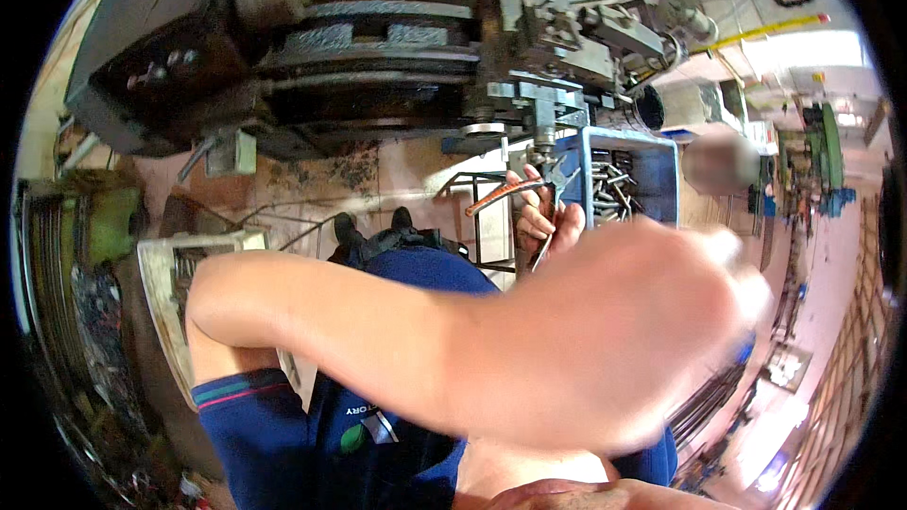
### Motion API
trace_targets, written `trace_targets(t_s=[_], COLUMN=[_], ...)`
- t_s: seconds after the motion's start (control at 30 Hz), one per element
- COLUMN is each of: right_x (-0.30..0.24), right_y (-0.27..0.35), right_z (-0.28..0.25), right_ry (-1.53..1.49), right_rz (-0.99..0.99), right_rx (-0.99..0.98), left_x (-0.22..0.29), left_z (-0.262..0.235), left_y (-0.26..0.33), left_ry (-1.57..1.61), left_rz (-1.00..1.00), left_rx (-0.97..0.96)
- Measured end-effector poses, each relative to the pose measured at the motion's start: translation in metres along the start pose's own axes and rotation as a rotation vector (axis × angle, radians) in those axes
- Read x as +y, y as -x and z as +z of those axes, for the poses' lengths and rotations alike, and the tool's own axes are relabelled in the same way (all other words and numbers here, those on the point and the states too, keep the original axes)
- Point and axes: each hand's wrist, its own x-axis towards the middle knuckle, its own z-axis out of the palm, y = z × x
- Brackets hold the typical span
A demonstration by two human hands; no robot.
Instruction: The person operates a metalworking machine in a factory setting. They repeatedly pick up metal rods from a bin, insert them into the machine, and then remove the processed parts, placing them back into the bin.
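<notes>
Head view, going left to right: a grey tray [156,269] stands on the workshop floor beside my blue trousers. My left hand [699,302] is raised close to the lens and blurred, so I cannot tell how its fingers sit. Beyond its forearm, my right hand [546,217] is closed around the orange-handled pliers [515,194], just beside the blue crate [666,179] of metal parts, under the big dark machine [378,38].
</notes>
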Motion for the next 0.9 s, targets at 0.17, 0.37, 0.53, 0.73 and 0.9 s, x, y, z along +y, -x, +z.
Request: trace_targets(t_s=[0.17,0.37,0.53,0.73,0.9], right_x=[0.034,0.078,0.111,0.132,0.145], right_y=[-0.016,-0.034,-0.050,-0.056,-0.061], right_z=[0.037,0.072,0.078,0.072,0.084], right_ry=[0.154,0.293,0.223,0.357,0.396], right_rz=[0.110,0.226,0.438,0.467,0.498], right_rx=[-0.088,-0.002,-0.119,-0.011,-0.008], left_x=[0.041,0.075,0.036,-0.044,-0.091], left_z=[-0.026,-0.099,-0.190,-0.234,-0.224], left_y=[0.033,0.116,0.285,0.570,0.635], left_ry=[-0.023,-0.025,-0.359,-0.842,-0.904], left_rz=[0.026,-0.108,-0.453,-1.597,-1.557], left_rx=[-0.164,0.092,0.866,1.232,1.118])
